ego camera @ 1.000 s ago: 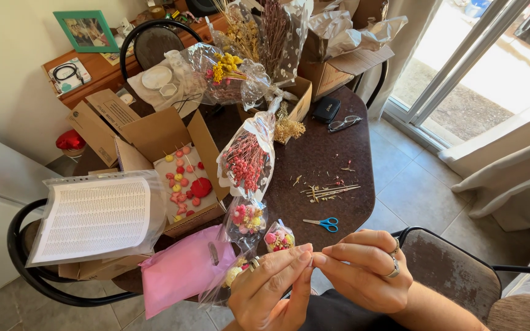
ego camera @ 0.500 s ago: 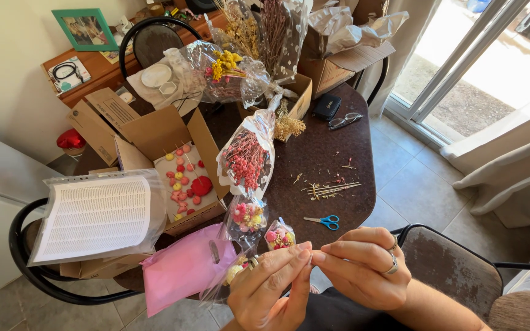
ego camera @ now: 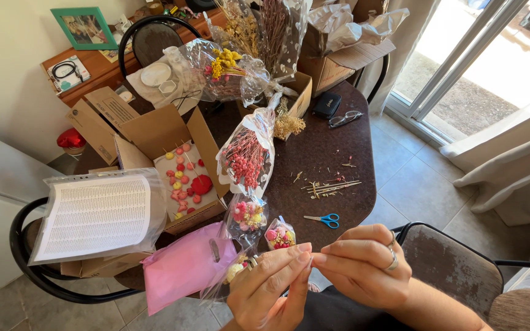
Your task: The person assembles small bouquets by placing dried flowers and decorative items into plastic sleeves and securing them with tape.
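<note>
While both hands met fingertip to fingertip at the table's near edge, left hand and right hand pinched something thin, probably a dried stem; next needed steady alignment beside the cellophane flower packets.

Hands meeting over a cluttered craft table

The left hand and right hand pinch fingertips together above the dark table; blue scissors, a pink bag and wrapped dried flowers lie nearby.
</note>
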